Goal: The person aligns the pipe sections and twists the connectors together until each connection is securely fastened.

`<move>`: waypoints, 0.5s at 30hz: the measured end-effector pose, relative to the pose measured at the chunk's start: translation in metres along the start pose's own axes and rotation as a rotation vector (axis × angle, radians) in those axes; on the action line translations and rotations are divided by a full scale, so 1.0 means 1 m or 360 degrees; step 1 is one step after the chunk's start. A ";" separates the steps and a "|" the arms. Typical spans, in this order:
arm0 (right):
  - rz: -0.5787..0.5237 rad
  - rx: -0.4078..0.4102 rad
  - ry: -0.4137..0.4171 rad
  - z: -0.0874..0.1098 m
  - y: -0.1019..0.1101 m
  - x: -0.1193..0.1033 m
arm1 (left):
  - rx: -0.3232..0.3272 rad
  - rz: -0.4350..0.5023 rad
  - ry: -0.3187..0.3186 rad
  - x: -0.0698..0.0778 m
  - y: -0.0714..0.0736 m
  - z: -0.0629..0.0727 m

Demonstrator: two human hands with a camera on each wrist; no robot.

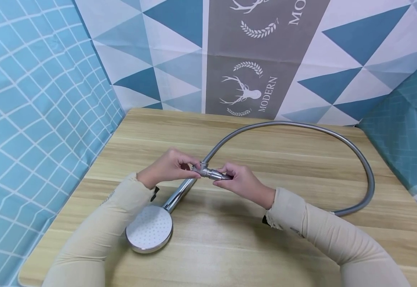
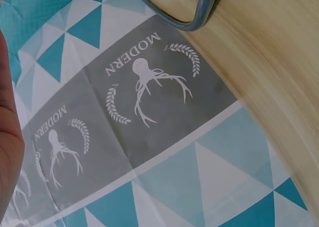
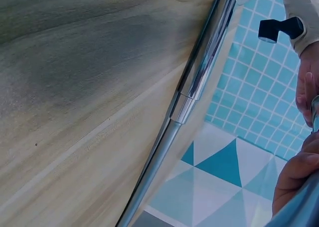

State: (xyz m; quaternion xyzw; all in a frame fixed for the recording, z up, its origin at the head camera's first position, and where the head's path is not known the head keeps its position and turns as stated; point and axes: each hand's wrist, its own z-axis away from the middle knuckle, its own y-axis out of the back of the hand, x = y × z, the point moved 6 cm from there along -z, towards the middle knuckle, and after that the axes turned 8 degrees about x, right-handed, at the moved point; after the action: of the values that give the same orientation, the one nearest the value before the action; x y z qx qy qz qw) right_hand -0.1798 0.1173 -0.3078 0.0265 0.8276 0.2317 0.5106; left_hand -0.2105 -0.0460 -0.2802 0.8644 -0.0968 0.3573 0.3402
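Note:
A chrome shower head (image 1: 149, 229) lies face up on the wooden table (image 1: 273, 247), its handle (image 1: 180, 192) running up toward my hands. A grey metal hose (image 1: 362, 159) loops from the handle's end round the right side. My left hand (image 1: 170, 166) pinches a small chrome valve fitting (image 1: 204, 171) above the table. My right hand (image 1: 238, 181) grips the end of the hose (image 1: 222, 175) at that fitting. The right wrist view shows the handle (image 3: 203, 67) and hose (image 3: 149, 177) close up, with fingers (image 3: 294, 179) at the right edge. In the left wrist view only a palm edge (image 2: 10, 147) and a hose bend (image 2: 197, 13) show.
Blue tiled sheets hang at the left (image 1: 32, 119) and right (image 1: 405, 119). A patterned backdrop (image 1: 244, 59) with triangles and deer prints stands behind the table. The table's near edge runs just below my forearms.

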 end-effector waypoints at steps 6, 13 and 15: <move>0.0004 -0.0003 -0.0024 -0.002 0.002 0.000 | -0.0007 -0.0049 -0.0035 0.001 0.001 0.001; -0.0093 -0.0020 -0.0408 -0.004 0.001 0.010 | -0.0009 -0.0046 -0.0034 0.001 0.001 0.001; -0.0100 -0.0034 -0.0486 -0.004 0.001 0.012 | -0.0013 -0.0038 -0.0025 0.001 0.000 0.001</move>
State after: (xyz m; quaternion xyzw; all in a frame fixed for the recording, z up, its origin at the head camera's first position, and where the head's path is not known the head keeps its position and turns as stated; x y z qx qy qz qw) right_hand -0.1891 0.1205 -0.3160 0.0299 0.7382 0.2177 0.6378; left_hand -0.2098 -0.0466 -0.2798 0.8670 -0.0905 0.3460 0.3471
